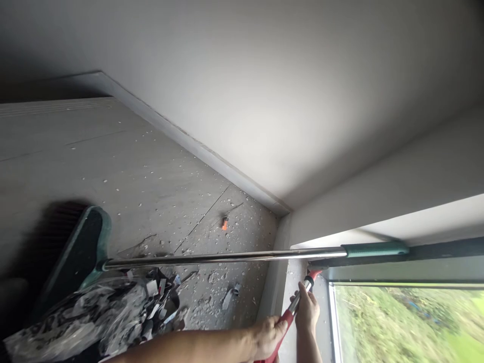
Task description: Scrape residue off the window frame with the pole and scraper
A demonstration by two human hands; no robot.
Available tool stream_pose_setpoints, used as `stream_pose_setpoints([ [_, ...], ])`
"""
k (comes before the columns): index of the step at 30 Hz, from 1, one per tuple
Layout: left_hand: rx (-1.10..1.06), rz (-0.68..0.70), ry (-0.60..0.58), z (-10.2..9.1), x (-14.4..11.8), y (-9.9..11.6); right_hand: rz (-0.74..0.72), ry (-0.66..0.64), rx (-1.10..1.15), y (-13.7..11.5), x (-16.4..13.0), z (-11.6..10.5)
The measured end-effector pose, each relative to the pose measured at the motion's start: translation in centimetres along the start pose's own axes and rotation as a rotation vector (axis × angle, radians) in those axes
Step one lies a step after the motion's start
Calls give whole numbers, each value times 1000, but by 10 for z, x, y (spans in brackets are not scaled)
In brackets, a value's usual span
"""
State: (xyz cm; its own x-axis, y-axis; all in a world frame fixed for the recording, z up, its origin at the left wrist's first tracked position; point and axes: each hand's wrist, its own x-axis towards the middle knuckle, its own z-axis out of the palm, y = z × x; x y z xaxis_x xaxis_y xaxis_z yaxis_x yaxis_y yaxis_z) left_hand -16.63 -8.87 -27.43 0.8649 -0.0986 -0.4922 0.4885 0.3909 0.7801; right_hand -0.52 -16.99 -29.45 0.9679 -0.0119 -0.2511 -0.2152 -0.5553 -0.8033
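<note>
A tool with a red handle, a metal shaft [294, 304], a black collar and a small red head is in both my hands; its exact kind is unclear. My left hand [266, 337] is wrapped round the red handle. Higher up, the fingers of my right hand [307, 308] close on the metal shaft. The tool's head touches or nearly touches the windowsill [325, 305] in the corner of the window recess. Just above my hands, a broom [227, 257] with a metal pole and green grip spans from the floor to the sill.
Debris crumbs cover the grey floor [151, 176], with an orange piece [225, 223] among them. Crumpled clear plastic [98, 317] and scraps lie at lower left beside the broom head [85, 242]. A skirting board [189, 143] edges the white wall; a window [408, 322] is at right.
</note>
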Motion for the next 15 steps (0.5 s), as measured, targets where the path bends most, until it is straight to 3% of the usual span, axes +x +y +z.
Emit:
stream_pose_setpoints([
  [2,-5,80,45,1,3,-6,-1,2,-48,4,2,0],
  [6,-100,-62,-47,4,11,-17,-47,14,-46,9,5,1],
  [11,-90,82,38,6,8,-18,-31,-4,-99,14,6,-1],
  [15,-132,-42,-69,4,7,-21,-39,9,-94,15,8,0],
])
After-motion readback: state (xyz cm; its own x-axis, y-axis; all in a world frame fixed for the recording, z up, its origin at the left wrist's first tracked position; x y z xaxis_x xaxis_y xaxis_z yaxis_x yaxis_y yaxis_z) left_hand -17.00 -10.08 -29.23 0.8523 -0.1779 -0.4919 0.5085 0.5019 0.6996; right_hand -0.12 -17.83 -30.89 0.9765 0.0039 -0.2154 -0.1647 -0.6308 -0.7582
